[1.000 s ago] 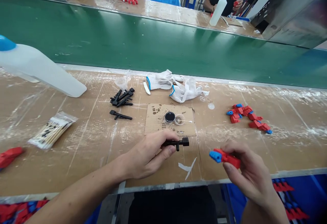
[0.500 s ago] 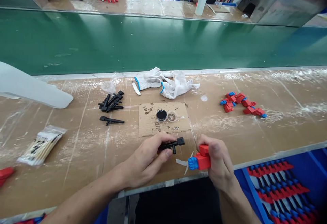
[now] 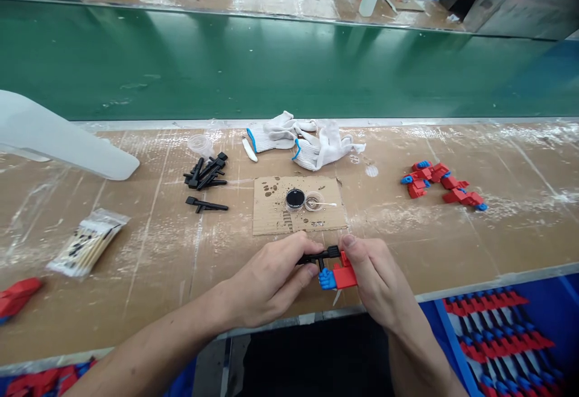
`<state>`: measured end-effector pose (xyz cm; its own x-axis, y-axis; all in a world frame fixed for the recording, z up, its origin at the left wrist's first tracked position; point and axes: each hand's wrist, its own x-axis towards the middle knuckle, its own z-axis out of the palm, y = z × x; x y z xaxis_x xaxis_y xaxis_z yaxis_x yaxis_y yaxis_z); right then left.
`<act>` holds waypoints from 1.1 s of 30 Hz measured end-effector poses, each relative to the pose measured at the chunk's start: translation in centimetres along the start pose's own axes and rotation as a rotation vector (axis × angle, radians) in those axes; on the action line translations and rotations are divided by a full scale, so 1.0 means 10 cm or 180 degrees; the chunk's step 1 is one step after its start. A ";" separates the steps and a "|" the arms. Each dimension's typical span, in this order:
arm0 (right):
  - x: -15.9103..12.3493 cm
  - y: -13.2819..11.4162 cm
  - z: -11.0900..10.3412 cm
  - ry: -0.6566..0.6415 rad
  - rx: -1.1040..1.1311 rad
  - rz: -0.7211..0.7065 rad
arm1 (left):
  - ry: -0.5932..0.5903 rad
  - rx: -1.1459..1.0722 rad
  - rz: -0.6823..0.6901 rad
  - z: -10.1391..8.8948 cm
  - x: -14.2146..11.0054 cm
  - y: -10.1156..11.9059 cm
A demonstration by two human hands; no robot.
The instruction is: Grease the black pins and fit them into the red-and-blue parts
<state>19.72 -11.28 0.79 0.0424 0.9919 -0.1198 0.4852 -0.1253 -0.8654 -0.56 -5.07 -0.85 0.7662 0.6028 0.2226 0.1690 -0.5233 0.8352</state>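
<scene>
Red plastic part (image 3: 344, 277) near bench edge (image 3: 497, 280)

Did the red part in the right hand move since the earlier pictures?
Yes, the red part moved left, from well right of the cardboard sheet to near its front corner.

Head-worn view, angled roughly down at workbench (image 3: 136, 252)

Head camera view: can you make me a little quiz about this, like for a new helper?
1. True or false: the left hand holds the black plastic part.
2. Which hand holds the red and blue plastic part, left or right?
3. What colour is the stuff in the small round jar on the cardboard sheet?

Key: 1 true; 2 right; 3 black.
</scene>
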 end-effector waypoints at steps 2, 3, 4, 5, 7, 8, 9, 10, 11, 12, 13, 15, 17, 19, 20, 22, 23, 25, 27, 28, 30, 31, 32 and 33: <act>0.01 0.00 0.01 0.0003 -0.0035 0.0043 | 0.0043 0.0117 0.0083 -0.01 0.00 0.01; 0.01 0.00 0.02 -0.0009 -0.0057 0.0061 | 0.0101 0.0184 0.0151 -0.01 0.00 0.01; 0.02 -0.01 0.03 -0.0009 -0.0081 0.0067 | 0.0187 0.0256 0.0225 0.00 0.00 0.01; 0.02 -0.01 0.04 0.0000 -0.0100 0.0066 | 0.0279 0.0326 0.0284 0.01 0.01 0.00; 0.03 -0.03 0.05 0.0016 -0.0091 0.0028 | 0.0424 0.0448 0.0369 0.03 0.02 -0.03; 0.03 -0.04 0.06 0.0033 -0.0056 0.0000 | 0.0477 0.0497 0.0408 0.05 0.02 -0.04; 0.03 -0.05 0.06 0.0049 -0.0006 -0.0034 | 0.0507 0.0534 0.0449 0.06 0.02 -0.05; 0.03 -0.05 0.07 0.0074 0.0042 -0.0068 | 0.0520 0.0558 0.0480 0.07 0.02 -0.06; 0.03 -0.06 0.08 0.0117 0.0080 -0.0097 | 0.0532 0.0577 0.0499 0.07 0.02 -0.06; 0.03 -0.06 0.09 0.0180 0.0115 -0.0119 | 0.0551 0.0592 0.0499 0.07 0.01 -0.06; 0.03 -0.06 0.10 0.0266 0.0167 -0.0158 | 0.0558 0.0606 0.0472 0.07 0.01 -0.05; 0.01 -0.03 0.15 0.0514 0.0369 -0.0362 | 0.0542 0.0607 0.0407 0.07 0.00 -0.04; -0.01 0.02 0.22 0.0766 0.0683 -0.0697 | 0.0524 0.0564 0.0397 0.07 -0.01 -0.04; -0.03 0.06 0.30 0.0910 0.0977 -0.0928 | 0.0521 0.0514 0.0424 0.08 -0.01 -0.04; -0.04 0.08 0.35 0.0957 0.1076 -0.0948 | 0.0529 0.0488 0.0450 0.09 -0.01 -0.05; -0.05 0.07 0.43 0.1141 0.1184 -0.0866 | 0.0556 0.0445 0.0484 0.13 -0.02 -0.06; -0.05 0.06 0.46 0.1290 0.1193 -0.0801 | 0.0571 0.0430 0.0492 0.14 -0.02 -0.06; -0.04 0.02 0.52 0.1639 0.1188 -0.0724 | 0.0620 0.0410 0.0531 0.17 -0.02 -0.07; -0.03 -0.04 0.56 0.1898 0.1213 -0.0732 | 0.0658 0.0400 0.0575 0.19 -0.02 -0.07; -0.02 -0.06 0.57 0.1983 0.1238 -0.0758 | 0.0676 0.0385 0.0613 0.19 -0.01 -0.07; -0.01 -0.09 0.59 0.2087 0.1272 -0.0818 | 0.0714 0.0351 0.0675 0.19 -0.01 -0.07; -0.01 -0.09 0.59 0.2113 0.1277 -0.0841 | 0.0732 0.0347 0.0691 0.19 0.00 -0.07; -0.01 -0.10 0.59 0.2119 0.1275 -0.0862 | 0.0746 0.0346 0.0708 0.19 0.00 -0.06; 0.00 -0.10 0.59 0.2114 0.1281 -0.0874 | 0.0747 0.0349 0.0711 0.18 0.00 -0.06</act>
<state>14.05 -11.32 -1.22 0.5368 0.7787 0.3249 0.2086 0.2506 -0.9453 0.47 -5.86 -2.27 0.6304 0.5815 0.5142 0.0884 -0.7120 0.6966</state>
